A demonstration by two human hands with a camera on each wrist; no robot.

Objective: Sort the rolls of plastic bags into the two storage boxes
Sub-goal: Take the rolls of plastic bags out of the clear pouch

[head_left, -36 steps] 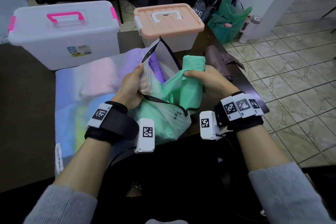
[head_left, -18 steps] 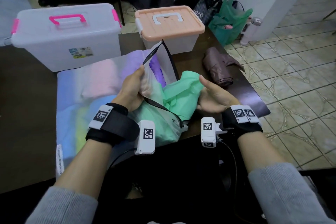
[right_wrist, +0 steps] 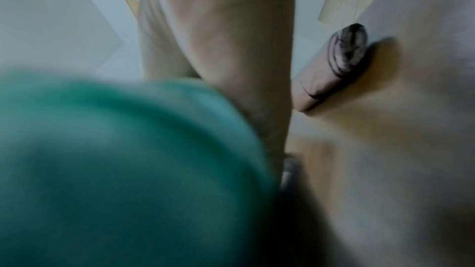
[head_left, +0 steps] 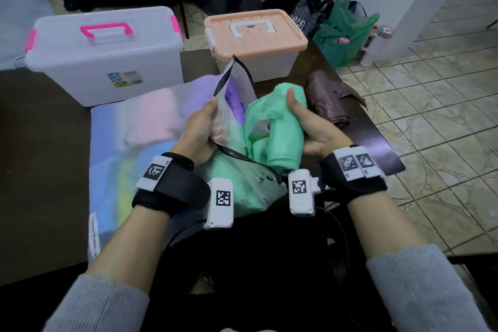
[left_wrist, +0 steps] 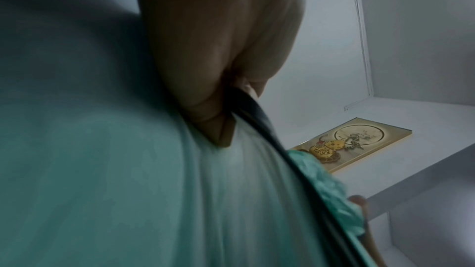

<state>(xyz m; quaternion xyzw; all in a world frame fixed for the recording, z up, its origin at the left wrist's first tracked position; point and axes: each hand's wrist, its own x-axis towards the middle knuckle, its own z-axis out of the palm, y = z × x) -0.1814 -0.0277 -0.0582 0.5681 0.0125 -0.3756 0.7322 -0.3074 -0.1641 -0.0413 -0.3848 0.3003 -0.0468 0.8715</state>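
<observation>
While the left hand (head_left: 200,132) pinched the black-trimmed rim of the translucent pouch (head_left: 151,143) between thumb and fingers, holding its mouth open, the right hand (head_left: 312,127) was wrapped around a green roll of plastic bags (head_left: 283,132), thumb pressed on its upper end. The roll sat just above the pouch mouth, tilted, with a loose green sheet trailing from it toward the opening. Inside the pouch lay more rolls, seen through its wall: pink, blue, yellow-green and green shapes, and a purple roll (head_left: 233,100) showing at the open mouth. The pouch lay on the dark bench (head_left: 40,170), filling the space in front of the two storage boxes. The clear box with pink handle (head_left: 107,54) stood at the back left, its lid on; the box with the peach lid (head_left: 256,35) stood just to its right, also lidded. What either box held could not be told. A folded mauve umbrella (head_left: 331,105) lay on the bench just beyond the right hand. Both forearms reached forward from grey sleeves, wrists strapped with black bands. In the left wrist view the fingers (left_wrist: 205,88) were clamped on the dark rim against green plastic.
</observation>
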